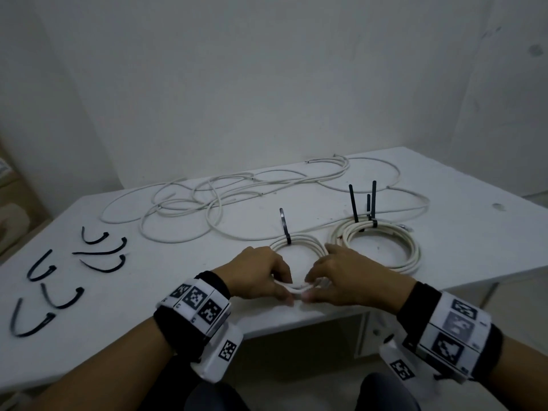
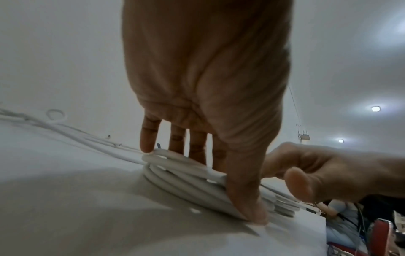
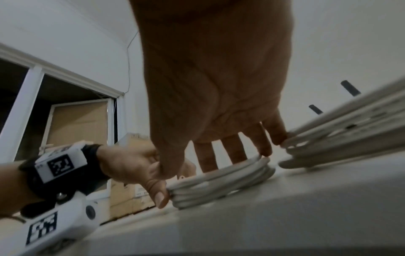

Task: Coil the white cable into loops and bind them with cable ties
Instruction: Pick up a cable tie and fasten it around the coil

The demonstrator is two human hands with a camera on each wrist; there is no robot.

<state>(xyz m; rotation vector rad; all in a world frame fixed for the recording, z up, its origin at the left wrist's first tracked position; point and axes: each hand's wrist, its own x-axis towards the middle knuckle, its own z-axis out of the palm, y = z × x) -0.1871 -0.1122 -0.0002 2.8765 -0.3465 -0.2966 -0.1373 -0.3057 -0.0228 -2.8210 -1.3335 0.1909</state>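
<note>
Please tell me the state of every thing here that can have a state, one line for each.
left hand: pinches the near edge of the small coil
right hand: pinches the same edge
small coil: looped, flat on the table, one black tie on its far side
right coil: looped, bound with black ties
loose cable: uncoiled, spread out
spare ties: unfastened, lying curved

Both forearms reach forward over the near edge of the tabletop, each wrist wrapped in a black band. The left hand [image 1: 261, 272] arches palm down, thumb and spread fingers [image 2: 149, 136] pressing downward. The right hand [image 1: 345, 275] mirrors it just beside, thumb tips nearly meeting.
</note>
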